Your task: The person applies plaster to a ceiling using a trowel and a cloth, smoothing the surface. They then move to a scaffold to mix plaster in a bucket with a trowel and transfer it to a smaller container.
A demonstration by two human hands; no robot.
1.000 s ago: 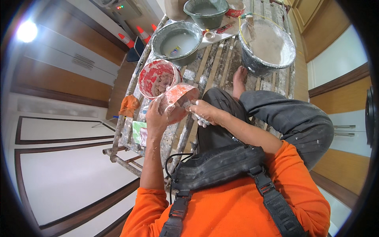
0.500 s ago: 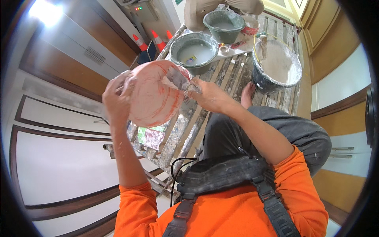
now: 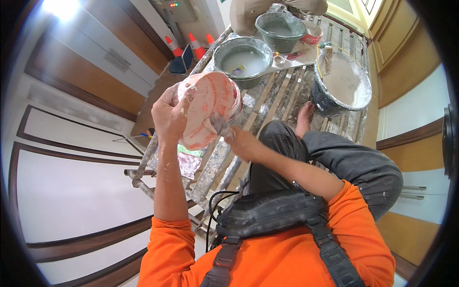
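Observation:
Tipped up in front of me is a red tub [image 3: 203, 103], its inside smeared with whitish plaster. My left hand [image 3: 168, 117] is closed on the tub's left rim, with plaster on the fingers. In my right hand [image 3: 245, 144] is a putty knife [image 3: 220, 124], its blade against the lower right of the tub; my fingers hide most of its handle. Beyond the tub stands a green basin [image 3: 243, 60] of cloudy water. To the right is a large dark bucket [image 3: 342, 81] of pale plaster with a stick-like tool [image 3: 328, 60] at its rim.
I sit on a slatted, paint-spattered platform [image 3: 267, 103]. At its far end are a second green basin [image 3: 281, 31], a small red tub [image 3: 311, 32], a tape roll [image 3: 278, 60] and another person's legs [image 3: 246, 16]. Traffic cones [image 3: 196, 45] and a chair [image 3: 181, 62] stand beyond its left edge.
The red tub has turned more side-on and shifted right in view. The putty knife has moved from the tub's upper right down to its lower right, my right hand lowering with it.

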